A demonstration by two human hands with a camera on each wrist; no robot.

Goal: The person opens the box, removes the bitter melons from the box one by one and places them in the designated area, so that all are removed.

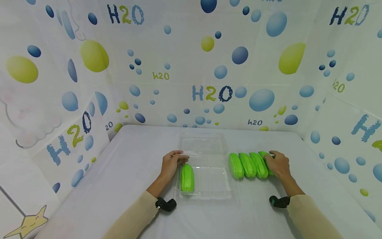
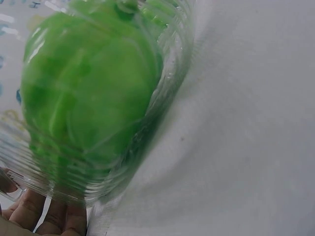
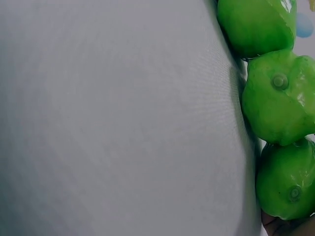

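A clear plastic clamshell container (image 1: 213, 196) lies with its lid (image 1: 201, 142) folded back. One glossy green ridged vegetable, seemingly artificial (image 1: 187, 178), is lengthwise along the container's left wall. My left hand (image 1: 170, 165) holds the container's left side near the hinge; in the left wrist view its fingers (image 2: 56, 216) are behind the clear ridged wall. To the right, several matching green vegetables (image 1: 247, 165) stand side by side in a row, touching. My right hand (image 1: 277, 164) grips the rightmost vegetable (image 1: 264, 154), mostly covering it. The right wrist view shows the row's rounded ends (image 3: 280, 98).
A white cloth covers the table (image 1: 131, 156). Behind it and at both sides hang curtains (image 1: 179, 53) printed with blue and green drops. A dark wrist camera (image 1: 166, 204) is on the left wrist, another (image 1: 279, 201) on the right.
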